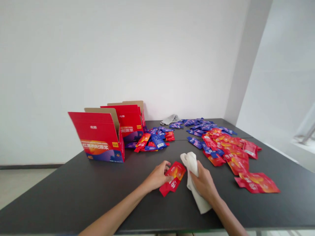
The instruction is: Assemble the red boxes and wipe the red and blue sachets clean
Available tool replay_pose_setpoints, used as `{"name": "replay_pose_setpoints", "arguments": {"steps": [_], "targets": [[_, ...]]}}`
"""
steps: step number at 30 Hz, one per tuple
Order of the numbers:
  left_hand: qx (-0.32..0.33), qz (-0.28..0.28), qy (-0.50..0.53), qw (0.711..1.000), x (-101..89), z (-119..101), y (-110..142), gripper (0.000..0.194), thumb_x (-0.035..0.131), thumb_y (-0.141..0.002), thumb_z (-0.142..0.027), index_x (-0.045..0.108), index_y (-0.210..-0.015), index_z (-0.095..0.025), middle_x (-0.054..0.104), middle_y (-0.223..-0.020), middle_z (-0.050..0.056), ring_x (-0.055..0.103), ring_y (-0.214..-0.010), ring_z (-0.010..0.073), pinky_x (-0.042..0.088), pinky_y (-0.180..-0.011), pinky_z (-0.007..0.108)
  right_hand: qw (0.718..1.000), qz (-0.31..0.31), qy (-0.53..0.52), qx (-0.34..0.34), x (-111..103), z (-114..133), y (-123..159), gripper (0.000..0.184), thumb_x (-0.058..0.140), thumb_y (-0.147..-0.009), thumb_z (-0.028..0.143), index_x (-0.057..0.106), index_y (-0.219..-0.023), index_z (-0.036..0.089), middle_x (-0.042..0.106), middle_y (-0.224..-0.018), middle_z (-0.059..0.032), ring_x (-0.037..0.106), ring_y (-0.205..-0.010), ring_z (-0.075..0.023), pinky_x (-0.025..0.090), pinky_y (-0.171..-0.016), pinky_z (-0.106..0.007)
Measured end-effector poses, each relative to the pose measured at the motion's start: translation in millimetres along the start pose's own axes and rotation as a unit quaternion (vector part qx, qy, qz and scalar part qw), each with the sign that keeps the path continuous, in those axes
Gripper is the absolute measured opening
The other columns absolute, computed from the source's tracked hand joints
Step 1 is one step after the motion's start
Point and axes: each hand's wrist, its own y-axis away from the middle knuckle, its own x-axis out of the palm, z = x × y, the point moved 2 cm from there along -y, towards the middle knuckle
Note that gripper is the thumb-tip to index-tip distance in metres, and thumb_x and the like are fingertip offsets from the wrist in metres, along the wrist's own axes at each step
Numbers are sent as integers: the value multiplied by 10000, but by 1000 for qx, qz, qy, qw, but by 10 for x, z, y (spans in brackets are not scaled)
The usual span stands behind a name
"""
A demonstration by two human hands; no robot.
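Observation:
Near the middle of the table, a red pouch [177,173] with orange fruit printing and white lettering is gripped at its left edge by my left hand [157,176]. The thumb lies over its front, and the fingers curl behind. To the right of the pouch, my right hand [204,182] is closed around a bunched white cloth [190,163]. One end of the cloth sticks up above the fingers, and the other hangs down toward the front of the table. A small gap shows between cloth and pouch.
Two open red cartons [98,139] stand on the left of the black table [137,216]. Beside them lies a mixed heap of pouches [158,141]. Blue pouches [201,126] and red pouches [235,157] spread on the right. A grey cloth [170,119] lies at the back.

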Motion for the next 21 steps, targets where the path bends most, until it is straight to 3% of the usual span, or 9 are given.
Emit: {"name": "replay_pose_setpoints", "arguments": {"steps": [3, 5, 9, 13, 15, 18, 21], "targets": [[82, 12, -46, 996, 60, -37, 36, 334, 581, -693, -155, 525, -1021, -183, 644, -1000, 45, 595, -924, 200, 451, -816, 309, 992, 46, 36, -112, 168, 284, 75, 349, 438, -829, 214, 437, -1175, 173, 634, -965, -61, 591, -871, -191, 389, -703, -228], [105, 10, -51, 993, 79, -30, 39, 372, 558, -687, -120, 520, -1050, -191, 630, -1042, 44, 583, -946, 198, 446, -833, 309, 984, 55, 111, -131, 211, 402, 33, 434, 465, -802, 206, 394, -1227, 153, 632, -966, -81, 592, -879, -216, 400, -719, -263], [79, 24, -53, 995, 87, 47, 30, 475, 541, -685, -110, 421, -1143, -156, 631, -908, 40, 602, -817, 179, 475, -735, 300, 975, 30, 214, -45, 132, 478, -144, 351, 436, -817, 180, 411, -1164, 134, 625, -942, -112, 605, -853, -224, 407, -702, -288], [118, 0, -66, 991, 82, 60, 31, 528, 532, -656, -65, 411, -1158, -173, 601, -1013, 62, 561, -986, 200, 432, -873, 335, 974, 58, 203, -83, 196, 580, -112, 368, 520, -761, 207, 435, -1117, 176, 630, -922, -72, 613, -832, -224, 415, -693, -288], [116, 0, -70, 991, 96, 56, 41, 535, 522, -660, -61, 393, -1166, -179, 602, -996, 53, 565, -975, 195, 438, -857, 330, 977, 49, 200, -65, 217, 568, -103, 376, 525, -765, 221, 426, -1125, 185, 627, -935, -64, 611, -853, -224, 415, -707, -292], [93, 23, -51, 994, 83, 44, 62, 505, 494, -702, -91, 345, -1177, -180, 607, -856, 6, 597, -794, 156, 464, -718, 282, 978, 6, 207, 40, 117, 376, -202, 297, 436, -826, 181, 428, -1122, 163, 620, -964, -98, 604, -898, -228, 403, -732, -303], [82, -7, -30, 996, -110, 15, 34, 497, 500, -723, -141, 337, -1191, -188, 591, -817, -13, 587, -712, 137, 450, -648, 251, 972, -2, 207, 109, -33, 84, -323, 254, 378, -852, 172, 447, -1094, 137, 624, -927, -128, 615, -864, -247, 406, -690, -315]]}}
